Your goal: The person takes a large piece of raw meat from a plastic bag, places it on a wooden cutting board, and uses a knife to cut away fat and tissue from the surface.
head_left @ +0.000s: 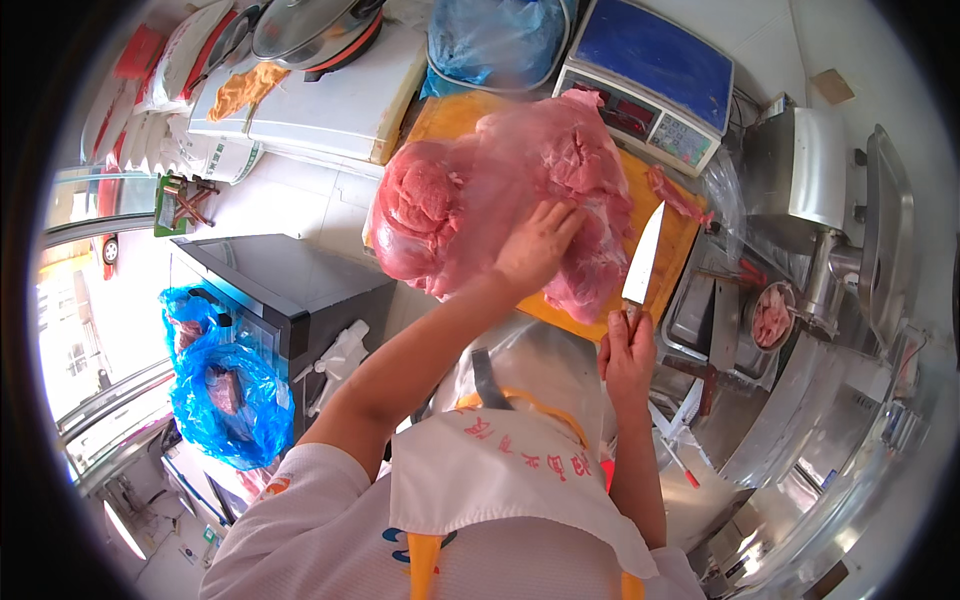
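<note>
A large cut of raw pink meat (415, 200) covers most of an orange-yellow cutting board (676, 250). Its left and right parts bulge, and a hazy smear across the picture blurs the middle. My left hand (542, 245) lies on the right part, palm down, fingers stretched over the surface and gripping nothing. To the right of the meat, my right hand (628, 352) is wrapped round the handle of a knife (645, 255). The blade points up and away from me, over the board and apart from the meat. A thin strip of meat (678, 195) lies beyond its tip.
Behind the board stand a blue-topped scale (650, 55) and a container lined with a blue bag (500, 45). A steel meat grinder (810, 250) with meat at its mouth is at right. Blue bags of meat (235, 400) lie left, near a dark cabinet (300, 275).
</note>
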The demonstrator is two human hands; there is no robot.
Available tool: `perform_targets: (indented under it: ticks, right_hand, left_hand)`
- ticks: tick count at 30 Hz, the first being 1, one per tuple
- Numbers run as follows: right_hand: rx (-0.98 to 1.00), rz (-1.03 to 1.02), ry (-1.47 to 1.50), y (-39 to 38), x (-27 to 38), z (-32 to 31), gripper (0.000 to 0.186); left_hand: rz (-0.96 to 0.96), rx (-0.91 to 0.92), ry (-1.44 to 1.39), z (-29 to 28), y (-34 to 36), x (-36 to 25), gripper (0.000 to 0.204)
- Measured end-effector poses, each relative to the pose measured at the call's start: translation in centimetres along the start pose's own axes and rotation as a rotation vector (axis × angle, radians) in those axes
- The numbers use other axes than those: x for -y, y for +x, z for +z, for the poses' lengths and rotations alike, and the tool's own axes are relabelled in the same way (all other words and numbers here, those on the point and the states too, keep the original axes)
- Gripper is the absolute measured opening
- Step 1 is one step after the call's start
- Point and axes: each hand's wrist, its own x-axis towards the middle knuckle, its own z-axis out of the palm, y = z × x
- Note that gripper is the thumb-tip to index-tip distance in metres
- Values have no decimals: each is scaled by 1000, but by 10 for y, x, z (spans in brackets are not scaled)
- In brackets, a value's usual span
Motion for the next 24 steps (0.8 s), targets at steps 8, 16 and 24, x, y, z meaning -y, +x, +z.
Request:
perform_targets:
  ticks: [8,16,24]
  right_hand:
    - [-25,-3,23,5,-7,-20,20]
    - [-16,1,69,13,-11,-28,22]
    - [32,14,14,16,-14,-33,17]
  left_hand:
    - [-93,-47,-14,-13,-6,17,51]
    - [-19,-110,157,-14,-52,-16,60]
    - [-425,-221,-11,-21,-55,-31,79]
